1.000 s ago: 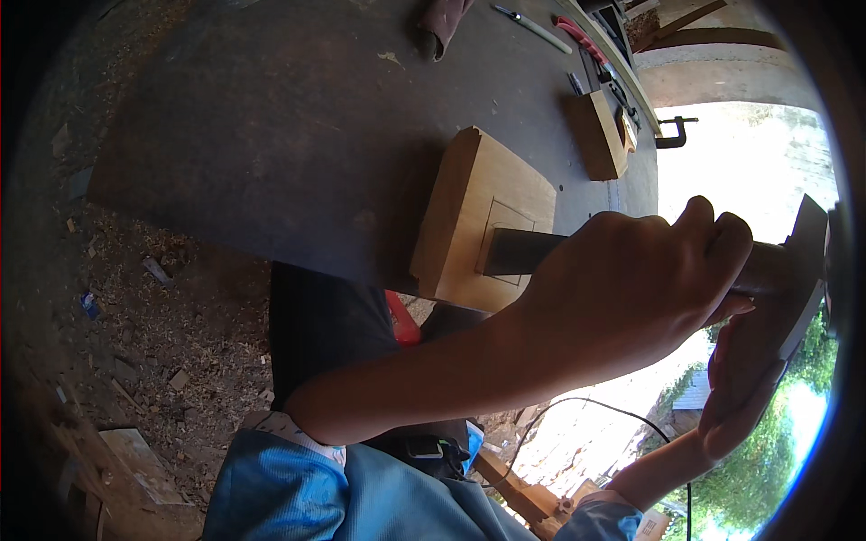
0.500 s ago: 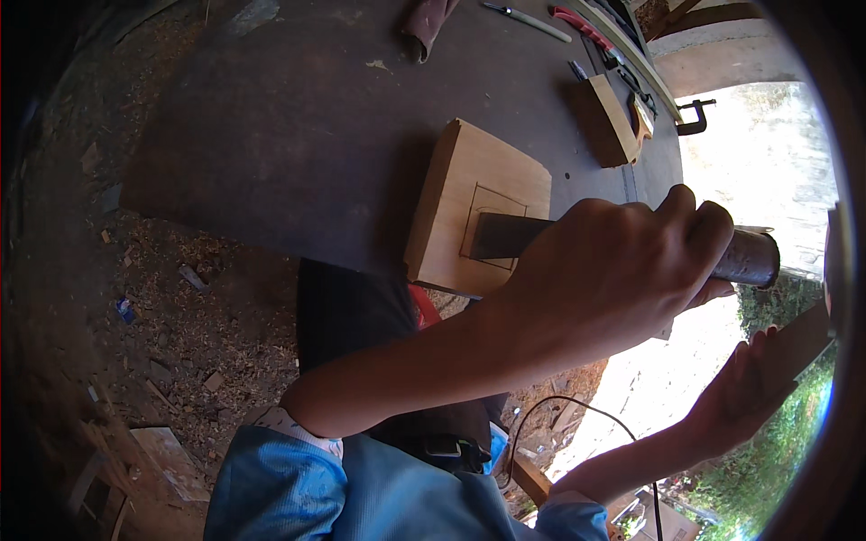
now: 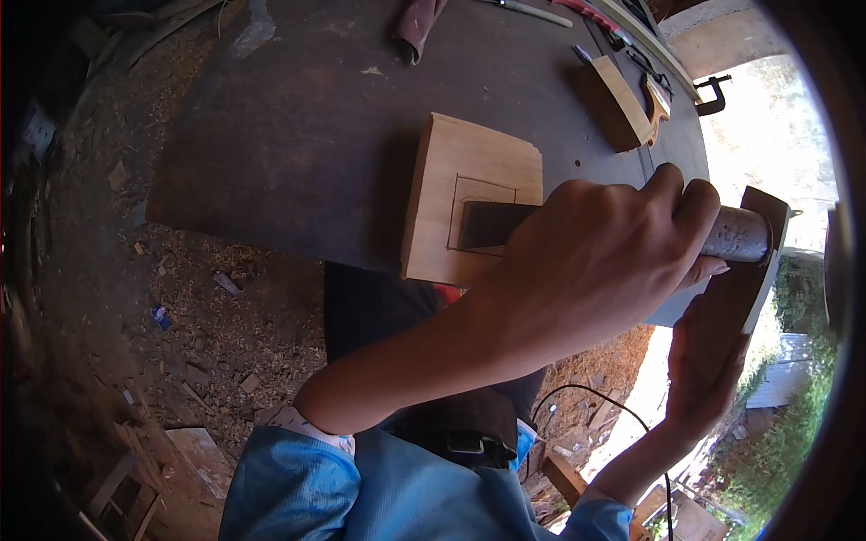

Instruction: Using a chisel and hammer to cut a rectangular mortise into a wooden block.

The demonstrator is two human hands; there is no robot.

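Note:
My left hand (image 3: pixel 604 252) is closed around a chisel, whose wide dark blade (image 3: pixel 487 221) rests on a pale wooden block (image 3: pixel 428 189) inside pencilled outlines. The chisel's cylindrical handle (image 3: pixel 731 236) sticks out to the right of my fist. My right hand (image 3: pixel 699 370) grips a long, flat-faced striking tool (image 3: pixel 740 302); its upper part is at the handle's end, and whether they touch I cannot tell. The block lies at the near edge of a dark worktable (image 3: pixel 262 144).
Along the table's back lie a rolled cloth (image 3: pixel 417 27), a pale-handled tool (image 3: pixel 532 13), a red-handled tool (image 3: pixel 595 15), another wooden block (image 3: pixel 613 104) and a brush (image 3: pixel 657 108). A black clamp (image 3: pixel 713 95) grips the edge. Wood scraps litter the floor (image 3: pixel 225 325); a cable (image 3: pixel 586 388) loops at lower right.
My right hand swung the striking tool out to the right half a second ago and has brought it back to the handle's end. My left hand still holds the chisel on the block.

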